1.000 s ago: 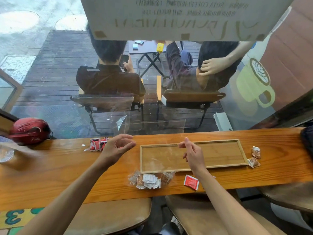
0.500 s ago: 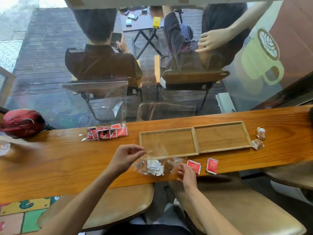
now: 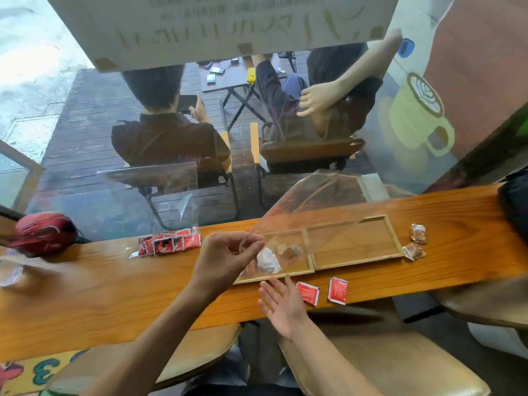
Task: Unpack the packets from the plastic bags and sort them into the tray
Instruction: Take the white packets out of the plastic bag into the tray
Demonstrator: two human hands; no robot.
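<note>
My left hand point(image 3: 225, 254) pinches the edge of a clear plastic bag point(image 3: 311, 207) and holds it lifted over the wooden two-compartment tray point(image 3: 351, 254). White and brown packets point(image 3: 268, 261) sit in the bag's lower end, over the tray's left compartment. My right hand point(image 3: 283, 304) hovers open, palm up, below the tray's front edge. Two red packets point(image 3: 323, 291) lie on the counter just right of it. A second clear bag point(image 3: 168, 195) with red packets point(image 3: 168, 242) stands at the back left. Two brown packets point(image 3: 415, 242) lie right of the tray.
The wooden counter point(image 3: 114, 287) runs along a window. A red helmet point(image 3: 43, 232) sits at its far left, a dark object point(image 3: 517, 207) at the far right. Wooden stools point(image 3: 400, 355) stand below the counter's front edge.
My left hand has lifted the bag of white and brown packets off the counter and over the tray. My right hand let go of it and opened below.
</note>
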